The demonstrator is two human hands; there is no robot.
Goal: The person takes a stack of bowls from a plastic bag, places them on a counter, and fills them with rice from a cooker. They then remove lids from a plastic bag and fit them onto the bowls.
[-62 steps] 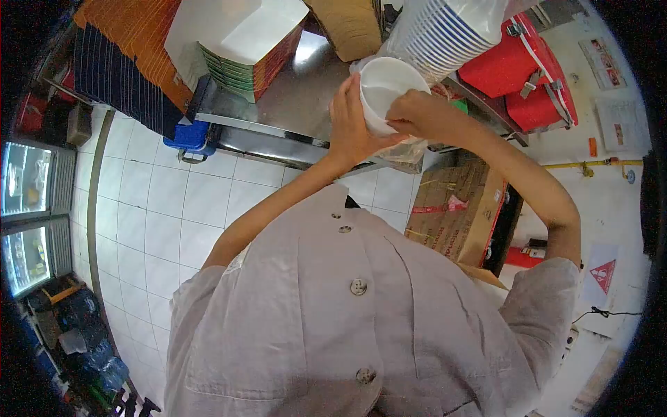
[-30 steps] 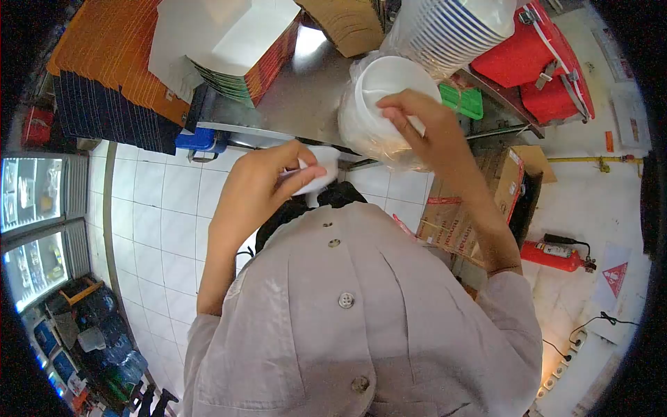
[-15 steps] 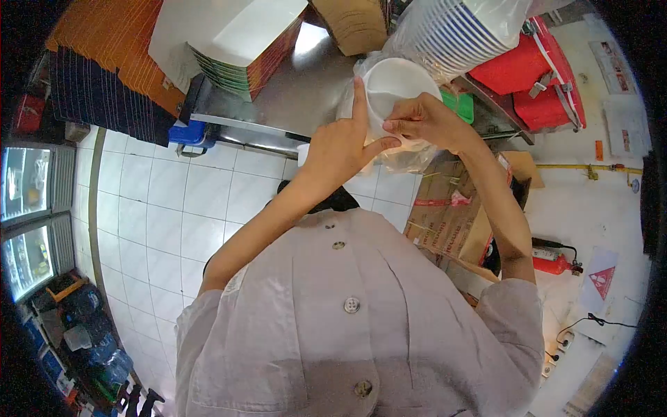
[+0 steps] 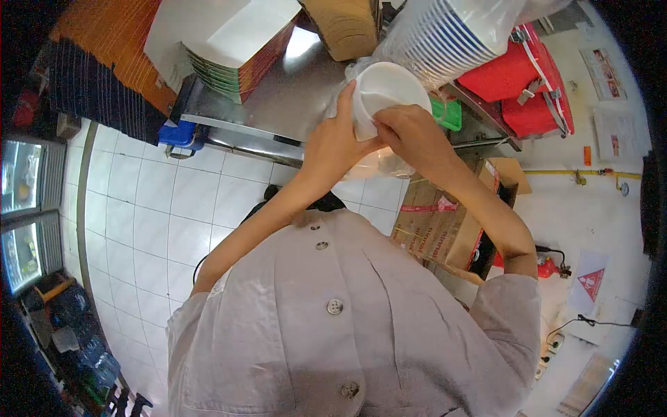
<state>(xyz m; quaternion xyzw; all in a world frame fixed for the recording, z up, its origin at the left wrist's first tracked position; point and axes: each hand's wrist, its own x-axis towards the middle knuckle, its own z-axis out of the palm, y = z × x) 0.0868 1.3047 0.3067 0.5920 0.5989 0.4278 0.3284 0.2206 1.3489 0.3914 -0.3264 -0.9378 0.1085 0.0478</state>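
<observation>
A white round container [image 4: 392, 85], with its opening facing up, is held between my two hands above the edge of the steel counter. My left hand [image 4: 337, 139] wraps round its left side, index finger stretched up along the wall. At the lower right rim, my right hand [image 4: 410, 135] has its fingers pinched together on the container's edge. Clear plastic [image 4: 389, 165] hangs below and around the container. A stack of white cups in a clear bag [image 4: 455, 38] lies just behind it.
The steel counter [image 4: 278, 104] bears stacked paper trays [image 4: 240, 55] and folded orange and black boxes [image 4: 111, 76]. Red bags [image 4: 517, 83] and a green item [image 4: 447, 113] are at the right. An open cardboard box [image 4: 445, 215] stands on the tiled floor.
My right hand has turned over, fingers now pointing down at the rim. My left hand has come closer round the container's side. The whole view has shifted slightly.
</observation>
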